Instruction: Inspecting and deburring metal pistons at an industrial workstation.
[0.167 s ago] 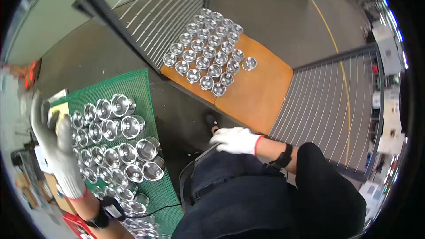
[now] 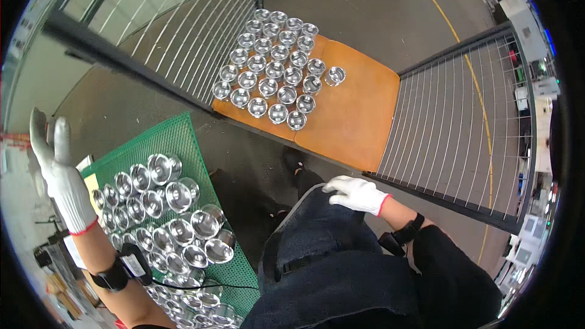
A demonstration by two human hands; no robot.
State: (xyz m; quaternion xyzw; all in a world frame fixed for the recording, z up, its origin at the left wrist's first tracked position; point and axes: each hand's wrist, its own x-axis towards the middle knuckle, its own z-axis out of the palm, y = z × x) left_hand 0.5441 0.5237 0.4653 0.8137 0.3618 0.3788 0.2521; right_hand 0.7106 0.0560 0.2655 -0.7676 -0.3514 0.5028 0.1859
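Note:
My left hand, in a white glove with a red cuff, is raised at the far left with its fingers stretched out. It holds nothing and is apart from the shiny round cup-like parts, which stand in rows on a green mesh mat. My right hand, gloved alike, lies at the edge of my dark clothing near my lap. Its fingers lie flat and nothing shows in them. More shiny cup-like parts stand in rows on an orange-brown board, one a little apart on the right.
A dark-framed wire rack side rises left of the board, another wire side to its right. A black cable runs over the mat from my left wrist's device. A yellow line marks the floor beyond.
My left hand has straightened, with its fingers now pointing up. My right hand has shifted to the right and slightly down. The whole view has turned a little.

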